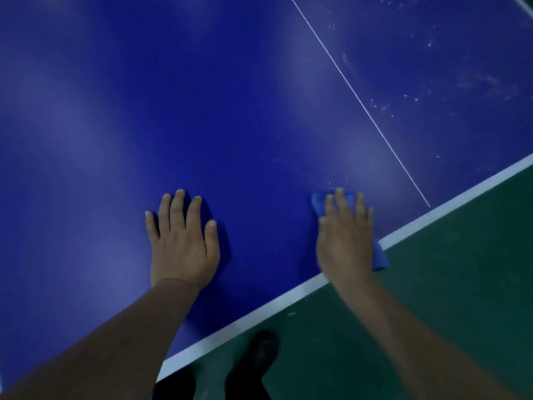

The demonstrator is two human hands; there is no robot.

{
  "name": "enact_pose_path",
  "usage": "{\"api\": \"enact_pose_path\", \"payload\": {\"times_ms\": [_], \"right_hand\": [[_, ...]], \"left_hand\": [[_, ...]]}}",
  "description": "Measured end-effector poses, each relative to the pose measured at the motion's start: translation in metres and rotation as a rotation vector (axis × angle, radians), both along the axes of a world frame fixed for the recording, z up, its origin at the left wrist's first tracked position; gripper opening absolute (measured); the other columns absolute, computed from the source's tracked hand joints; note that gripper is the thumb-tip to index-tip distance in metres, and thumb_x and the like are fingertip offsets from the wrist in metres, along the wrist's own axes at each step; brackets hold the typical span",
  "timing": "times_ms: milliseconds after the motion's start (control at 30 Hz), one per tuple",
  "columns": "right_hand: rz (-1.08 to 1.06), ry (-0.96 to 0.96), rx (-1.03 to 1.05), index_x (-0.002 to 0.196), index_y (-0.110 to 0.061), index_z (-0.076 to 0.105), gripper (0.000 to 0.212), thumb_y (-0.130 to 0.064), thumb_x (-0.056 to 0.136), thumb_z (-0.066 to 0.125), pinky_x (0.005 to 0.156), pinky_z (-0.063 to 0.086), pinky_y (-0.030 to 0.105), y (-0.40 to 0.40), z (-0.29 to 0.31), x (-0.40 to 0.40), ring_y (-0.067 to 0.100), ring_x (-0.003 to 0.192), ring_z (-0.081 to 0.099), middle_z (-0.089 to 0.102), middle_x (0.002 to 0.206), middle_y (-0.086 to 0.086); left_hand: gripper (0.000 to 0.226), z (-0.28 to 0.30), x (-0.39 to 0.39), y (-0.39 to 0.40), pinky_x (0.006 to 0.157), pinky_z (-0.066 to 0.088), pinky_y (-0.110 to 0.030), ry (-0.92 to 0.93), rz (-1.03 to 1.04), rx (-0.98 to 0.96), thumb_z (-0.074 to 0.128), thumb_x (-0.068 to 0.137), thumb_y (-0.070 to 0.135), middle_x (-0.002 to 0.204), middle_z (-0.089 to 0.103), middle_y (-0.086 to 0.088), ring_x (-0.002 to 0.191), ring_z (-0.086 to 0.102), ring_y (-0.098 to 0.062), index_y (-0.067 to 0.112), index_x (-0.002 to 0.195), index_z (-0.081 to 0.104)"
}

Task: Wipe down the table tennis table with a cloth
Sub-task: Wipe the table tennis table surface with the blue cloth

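Observation:
The blue table tennis table [230, 111] fills most of the view, with a white edge band running from lower left to right. My left hand [183, 241] lies flat on the surface, fingers straight and spread. To its right, my right hand [344, 241] presses a blue cloth [318, 202] flat against the table close to the white edge. Parts of the cloth stick out beyond the fingertips and at the hand's right side, over the edge. White specks and smears dot the table's far right part, beyond the thin white centre line [360, 102].
Green floor [447, 284] lies beyond the table's edge at the lower right. A dark shoe [259, 359] stands on it just below the edge.

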State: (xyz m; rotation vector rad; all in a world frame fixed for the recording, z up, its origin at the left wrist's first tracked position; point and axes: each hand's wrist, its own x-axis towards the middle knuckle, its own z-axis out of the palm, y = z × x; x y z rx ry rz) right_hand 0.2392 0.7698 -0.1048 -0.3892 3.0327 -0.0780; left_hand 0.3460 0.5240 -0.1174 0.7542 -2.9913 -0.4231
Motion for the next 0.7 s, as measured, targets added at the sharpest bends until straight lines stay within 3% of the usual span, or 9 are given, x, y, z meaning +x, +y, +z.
{"api": "enact_pose_path", "payload": {"times_ms": [133,267,367,467,567,700], "right_hand": [[0.253,0.015,-0.076,0.149,-0.011,0.041,0.053,-0.029,0.099,0.036,0.121,0.012,0.054,-0.097,-0.002,0.009,0.038,0.150,0.018,0.032,0.160,0.007],[0.259,0.013,-0.142,0.152,-0.013,0.035,0.054,-0.030,0.100,0.041,0.123,0.005,0.054,-0.187,-0.005,-0.026,0.036,0.152,0.008,0.025,0.163,0.006],[0.223,0.005,-0.149,0.152,-0.013,0.034,0.054,-0.031,0.101,0.040,0.122,0.006,0.054,-0.210,-0.008,-0.056,0.035,0.152,0.008,0.025,0.163,0.005],[0.092,0.010,-0.136,0.150,-0.014,0.037,0.052,-0.034,0.102,0.035,0.119,0.013,0.058,-0.165,-0.004,-0.086,0.039,0.149,0.016,0.031,0.160,0.005],[-0.169,0.012,-0.028,0.150,-0.016,0.035,0.054,-0.036,0.101,0.022,0.115,0.021,0.059,-0.062,-0.005,-0.110,0.041,0.145,0.023,0.033,0.158,0.004],[-0.577,-0.035,-0.122,0.156,-0.016,0.025,0.057,-0.038,0.104,0.017,0.121,0.005,0.057,0.036,0.006,-0.119,0.040,0.150,0.008,0.022,0.164,0.005]], "left_hand": [[0.064,0.003,0.000,-0.001,0.122,0.000,-0.050,0.070,0.067,0.034,0.023,0.099,0.044,0.161,0.020,-0.016,0.150,0.009,-0.030,0.007,0.150,0.034],[0.064,0.001,-0.003,-0.003,0.122,0.001,-0.050,0.083,0.068,0.022,0.025,0.098,0.041,0.159,0.024,-0.019,0.149,0.015,-0.032,0.003,0.148,0.037],[0.062,0.000,-0.005,-0.003,0.121,0.003,-0.053,0.054,0.042,0.003,0.024,0.098,0.041,0.159,0.028,-0.016,0.149,0.017,-0.031,0.006,0.146,0.042],[0.062,0.002,-0.005,-0.004,0.121,0.001,-0.054,0.020,0.035,0.020,0.023,0.098,0.043,0.159,0.029,-0.014,0.150,0.015,-0.029,0.008,0.145,0.044],[0.063,0.003,-0.006,-0.004,0.121,0.001,-0.055,-0.009,0.034,0.020,0.022,0.098,0.044,0.160,0.026,-0.013,0.151,0.010,-0.028,0.009,0.146,0.042],[0.063,0.000,-0.005,-0.004,0.121,-0.001,-0.054,-0.027,0.031,0.027,0.022,0.098,0.044,0.160,0.024,-0.013,0.152,0.007,-0.027,0.009,0.148,0.040]]}}
